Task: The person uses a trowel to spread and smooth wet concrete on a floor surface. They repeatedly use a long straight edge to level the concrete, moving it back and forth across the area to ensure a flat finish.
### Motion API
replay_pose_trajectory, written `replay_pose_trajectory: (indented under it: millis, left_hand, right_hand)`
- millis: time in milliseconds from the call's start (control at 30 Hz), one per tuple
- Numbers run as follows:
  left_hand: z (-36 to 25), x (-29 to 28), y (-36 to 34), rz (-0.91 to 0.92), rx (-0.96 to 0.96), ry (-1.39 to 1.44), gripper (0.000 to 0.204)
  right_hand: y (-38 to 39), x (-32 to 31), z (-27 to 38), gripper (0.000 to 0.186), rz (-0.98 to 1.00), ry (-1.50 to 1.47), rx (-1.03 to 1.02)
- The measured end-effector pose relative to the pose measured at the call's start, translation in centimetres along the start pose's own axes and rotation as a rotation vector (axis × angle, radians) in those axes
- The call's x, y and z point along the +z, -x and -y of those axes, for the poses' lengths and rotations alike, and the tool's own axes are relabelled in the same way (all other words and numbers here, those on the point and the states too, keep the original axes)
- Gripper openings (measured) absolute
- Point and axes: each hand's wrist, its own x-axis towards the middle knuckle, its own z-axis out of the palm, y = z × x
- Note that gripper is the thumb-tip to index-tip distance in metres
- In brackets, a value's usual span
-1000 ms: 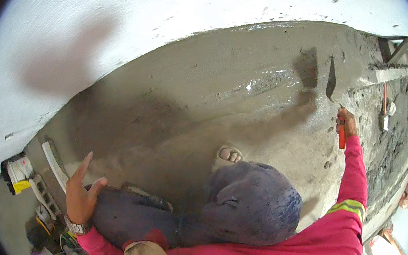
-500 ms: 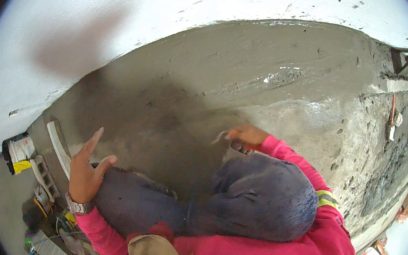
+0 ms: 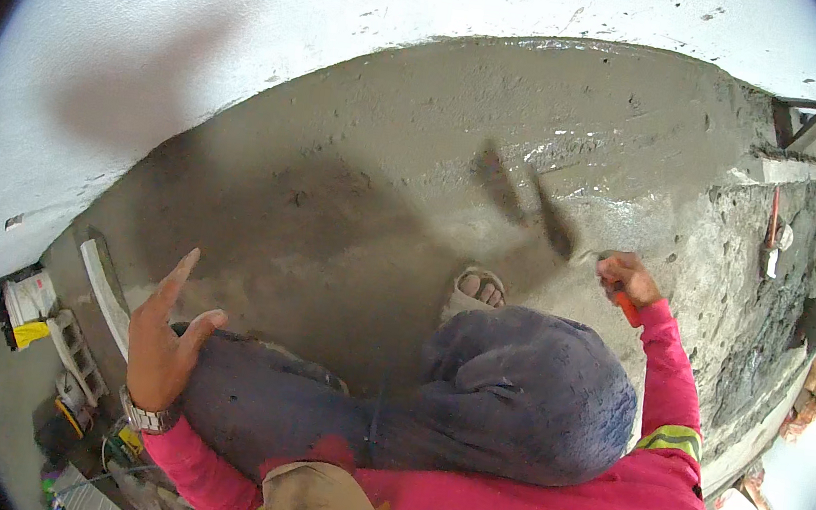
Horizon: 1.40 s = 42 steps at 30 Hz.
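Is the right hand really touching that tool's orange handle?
Touching. The head view shows the right hand wrapped around the orange handle, whose end sticks out below the grip.

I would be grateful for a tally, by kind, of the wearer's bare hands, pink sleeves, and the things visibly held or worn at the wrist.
Bare hands: 2 (open left hand, right hand)
Long pink sleeves: 2 (left sleeve, right sleeve)
Orange-handled trowel with dark blade: 1
Silver metal wristwatch: 1
Total: 6
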Motion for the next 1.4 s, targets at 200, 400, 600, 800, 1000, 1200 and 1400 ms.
replay_pose_trajectory:
  millis: [200, 400, 600, 800, 1000, 1200, 1400]
  left_hand:
    - [1.4, -1.3, 2.3, -0.091, 0.045, 0.11, 0.062]
    - [13.0, -2.6, 6.8, -0.342, -0.212, 0.455, 0.059]
    - [33.6, 4.8, 17.9, -0.453, -0.841, 0.228, 0.066]
    - [51.0, 16.2, 28.6, -0.667, -1.116, 0.098, 0.086]
    - [61.2, 25.5, 35.1, -0.51, -1.254, -0.108, 0.091]
    - [65.0, 27.8, 36.9, -0.482, -1.237, 0.077, 0.081]
    - [67.5, 29.0, 38.1, -0.607, -1.049, -0.135, 0.073]
  right_hand:
    - [-2.8, -9.3, -3.7, 0.013, -0.175, 0.125, -0.021]
    - [-0.7, -10.6, -1.7, 0.021, -0.67, 0.572, -0.502]
    - [-2.0, 2.5, 7.3, 0.028, -0.147, 0.98, -0.693]
    - [-0.1, 21.9, 15.6, 0.02, 0.178, 1.435, -0.903]
    - [0.9, 37.0, 19.9, 0.012, 0.369, 1.729, -0.997]
    - [0.5, 43.8, 18.9, 0.012, 0.428, 1.709, -0.845]
    - [-0.4, 45.4, 17.5, 0.016, 0.495, 1.77, -0.813]
